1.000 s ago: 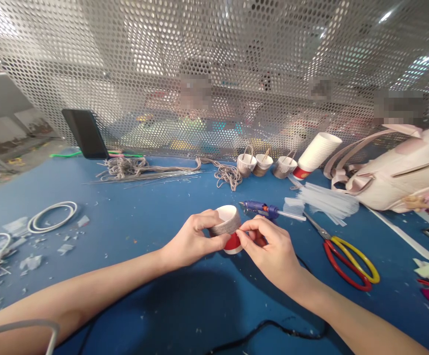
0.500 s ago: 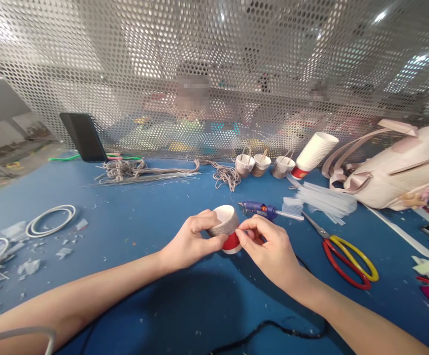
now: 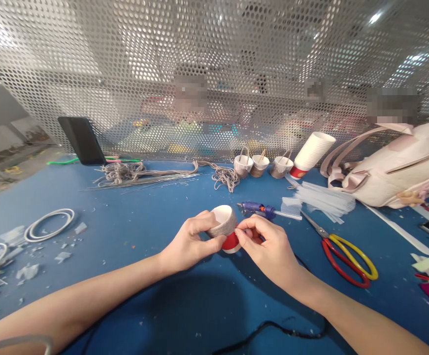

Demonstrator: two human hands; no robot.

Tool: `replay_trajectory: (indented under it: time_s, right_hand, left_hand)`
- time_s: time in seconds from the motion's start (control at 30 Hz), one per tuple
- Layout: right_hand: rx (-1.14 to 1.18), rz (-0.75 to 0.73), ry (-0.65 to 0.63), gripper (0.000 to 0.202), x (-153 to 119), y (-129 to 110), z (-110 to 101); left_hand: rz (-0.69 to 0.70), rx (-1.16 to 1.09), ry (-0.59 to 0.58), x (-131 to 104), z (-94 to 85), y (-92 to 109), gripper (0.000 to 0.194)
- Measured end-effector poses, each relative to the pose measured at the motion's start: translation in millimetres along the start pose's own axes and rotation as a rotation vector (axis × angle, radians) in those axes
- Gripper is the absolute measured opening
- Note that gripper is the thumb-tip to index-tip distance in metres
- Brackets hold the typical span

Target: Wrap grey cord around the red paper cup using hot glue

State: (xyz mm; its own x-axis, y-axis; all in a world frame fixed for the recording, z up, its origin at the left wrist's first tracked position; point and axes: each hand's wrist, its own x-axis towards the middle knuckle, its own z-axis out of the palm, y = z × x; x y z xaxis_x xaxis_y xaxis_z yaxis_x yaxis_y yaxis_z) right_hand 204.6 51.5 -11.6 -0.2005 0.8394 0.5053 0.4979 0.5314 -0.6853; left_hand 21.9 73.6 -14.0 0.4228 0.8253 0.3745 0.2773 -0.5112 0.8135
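Note:
A small paper cup (image 3: 230,242) is tilted over the table, its red lower part and white base showing below a band of grey cord (image 3: 223,229) wrapped round the upper part. My left hand (image 3: 195,240) is closed round the cup's left side, fingers at the rim and thumb across the front. At the cup's right side, my right hand (image 3: 262,241) pinches thumb and forefinger together against the wall, near the cord's lower edge. Whatever lies between those fingertips is too small to make out. Just behind the right hand lies a blue glue gun (image 3: 258,209) with a clear glue stick.
Scissors (image 3: 342,256) and clear glue sticks (image 3: 323,199) lie to the right, before a pale bag (image 3: 391,172). Cord-covered cups (image 3: 281,167), stacked paper cups (image 3: 313,150) and loose cord (image 3: 121,173) line the perforated metal screen (image 3: 155,123). A black cable (image 3: 266,325) crosses the front.
Both hands keep nearly the same hold on the cup. The right fingertips have shifted very slightly at its side, and the whole view has moved a little.

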Motion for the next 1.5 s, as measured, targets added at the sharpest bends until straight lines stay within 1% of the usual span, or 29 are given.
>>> replay_trajectory:
  time_s: [0.2,0.3,0.5,0.8,0.9,1.2,1.5]
  right_hand:
    - [0.007,0.009,-0.002,0.012,0.8,0.9,0.6]
    - [0.031,0.036,-0.001,0.011,1.8,0.0,-0.2]
    - [0.062,0.08,-0.007,0.009,4.3,-1.8,-2.2]
    - [0.06,0.082,-0.044,0.01,8.7,-3.8,-6.3]
    - [0.065,0.091,-0.045,0.01,10.2,-4.7,-6.7]
    - [0.091,0.133,-0.055,0.008,10.4,0.6,-6.9]
    - [0.132,0.177,-0.068,0.009,12.8,7.7,-0.4]
  left_hand:
    - [0.004,-0.007,-0.009,-0.5,-0.5,0.2,0.022]
    - [0.006,-0.008,-0.01,-0.6,-0.7,-2.0,0.022]
    - [0.005,-0.037,-0.033,-0.1,-2.3,-3.7,0.016]
    - [-0.074,-0.19,-0.103,0.6,-4.4,-6.5,0.01]
    - [-0.072,-0.228,-0.115,1.0,-4.9,-6.8,0.009]
    - [-0.071,-0.261,-0.121,2.1,-4.7,-8.3,0.01]
    - [-0.13,-0.223,-0.095,1.0,-0.6,-16.7,0.011]
